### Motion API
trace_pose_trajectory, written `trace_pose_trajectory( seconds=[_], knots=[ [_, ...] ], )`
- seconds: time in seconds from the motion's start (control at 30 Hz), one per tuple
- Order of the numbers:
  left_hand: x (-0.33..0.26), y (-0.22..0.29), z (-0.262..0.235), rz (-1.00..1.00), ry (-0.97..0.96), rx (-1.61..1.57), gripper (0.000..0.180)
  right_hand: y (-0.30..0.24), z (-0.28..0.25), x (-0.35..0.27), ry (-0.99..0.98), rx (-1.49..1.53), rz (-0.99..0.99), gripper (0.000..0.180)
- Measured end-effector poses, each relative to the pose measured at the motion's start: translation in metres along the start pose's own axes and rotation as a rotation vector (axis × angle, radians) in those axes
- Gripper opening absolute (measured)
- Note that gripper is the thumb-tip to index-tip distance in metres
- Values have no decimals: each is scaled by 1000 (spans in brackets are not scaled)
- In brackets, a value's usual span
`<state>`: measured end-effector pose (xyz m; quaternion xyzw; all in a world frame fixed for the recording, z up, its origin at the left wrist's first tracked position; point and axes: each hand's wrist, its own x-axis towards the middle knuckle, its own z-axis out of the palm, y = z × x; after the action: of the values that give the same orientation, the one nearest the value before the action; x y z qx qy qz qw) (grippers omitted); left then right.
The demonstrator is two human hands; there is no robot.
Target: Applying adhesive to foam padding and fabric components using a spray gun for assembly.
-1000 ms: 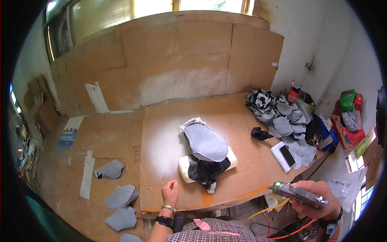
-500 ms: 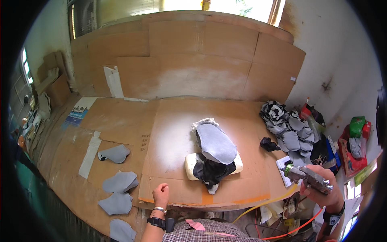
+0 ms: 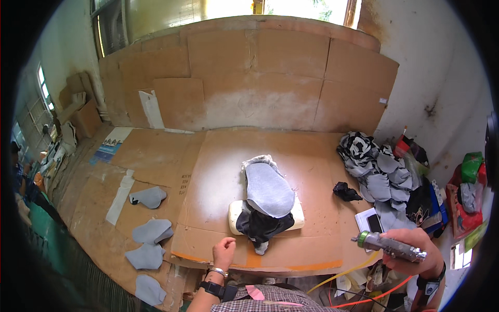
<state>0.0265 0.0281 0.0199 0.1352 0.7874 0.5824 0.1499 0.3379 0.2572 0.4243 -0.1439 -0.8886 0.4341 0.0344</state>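
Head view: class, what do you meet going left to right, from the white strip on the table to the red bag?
White strip, grey piece beside it, left hand, central grey piece, black bundle, right hand with metal tool, red bag.

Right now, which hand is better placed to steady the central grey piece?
Probably the left hand: nearer the grey piece, no tool visible in it, while the right hand grips a spray gun.

Daylight bleaches the window (image 3: 306,8) nearly white between twelve and one o'clock; a smaller window (image 3: 46,88) glares towards ten. The table (image 3: 317,229) looks sharp and well lit, the nine o'clock clutter (image 3: 57,156) soft. Edges bow outward; corners are black.
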Motion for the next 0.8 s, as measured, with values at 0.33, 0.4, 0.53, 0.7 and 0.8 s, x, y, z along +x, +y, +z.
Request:
trace_pose_trajectory(
  seconds=[0.33,0.4,0.53,0.7,0.8],
  knots=[
    [-3,27,77,-47,-128,-115,19,38,-27,-34,129,177,137,43],
    [5,38,99,-70,-112,-190,20,47,-26,-28,202,154,108,42],
    [15,59,133,-277,-53,-374,27,60,-33,-26,291,216,75,41],
    [21,64,150,-281,43,-276,25,75,-35,-32,90,298,64,45],
    [21,67,156,-269,112,-281,21,92,-32,-21,196,130,-4,45]
  ],
)
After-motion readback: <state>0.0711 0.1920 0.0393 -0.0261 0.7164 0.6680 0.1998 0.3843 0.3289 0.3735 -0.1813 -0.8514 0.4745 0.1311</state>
